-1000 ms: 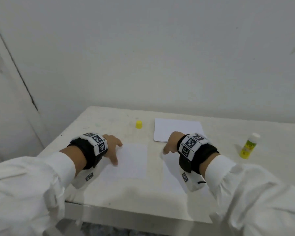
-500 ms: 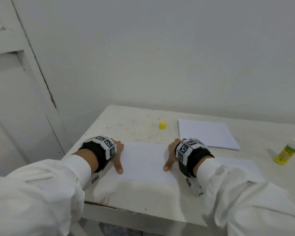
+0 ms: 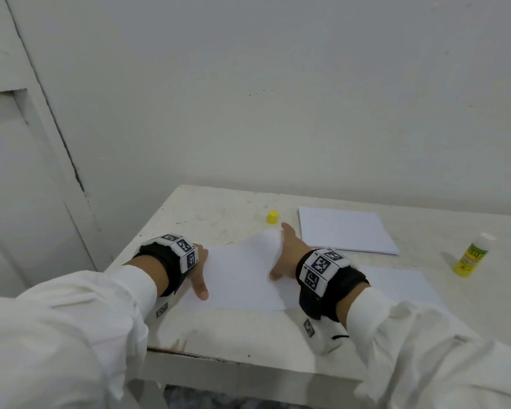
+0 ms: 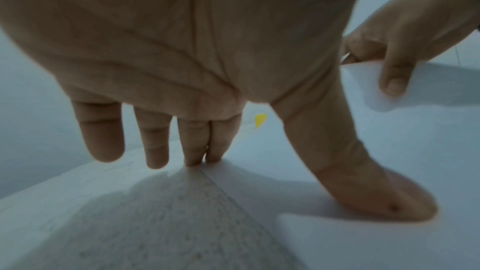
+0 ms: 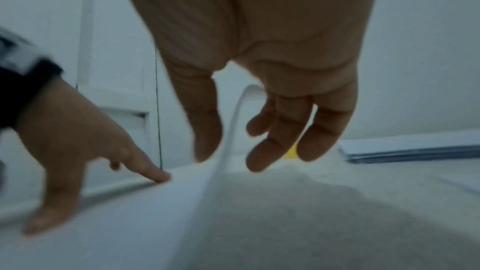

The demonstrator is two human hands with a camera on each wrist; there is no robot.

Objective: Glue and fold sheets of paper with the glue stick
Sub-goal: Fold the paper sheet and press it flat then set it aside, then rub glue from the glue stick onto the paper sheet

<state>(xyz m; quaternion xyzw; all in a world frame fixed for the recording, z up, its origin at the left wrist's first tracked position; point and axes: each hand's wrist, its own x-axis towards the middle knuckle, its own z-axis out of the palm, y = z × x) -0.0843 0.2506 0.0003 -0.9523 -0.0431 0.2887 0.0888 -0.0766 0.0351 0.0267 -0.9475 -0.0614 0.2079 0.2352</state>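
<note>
A white sheet lies on the table between my hands. My left hand rests on its left edge, fingers straight, with the thumb pressing the paper flat. My right hand pinches the sheet's right edge, thumb on top and fingers beneath. That edge curls up off the table between them. The glue stick stands uncapped at the far right, out of both hands. Its yellow cap stands behind the sheet.
A stack of white paper lies behind my right hand. Another single sheet lies under my right forearm. The wall rises just behind the table, and a door frame stands to the left. The table's front edge is close to me.
My right hand has reached farther along the sheet's right edge and raised it off the table. The left hand stays pressed on the left edge. The head view has shifted.
</note>
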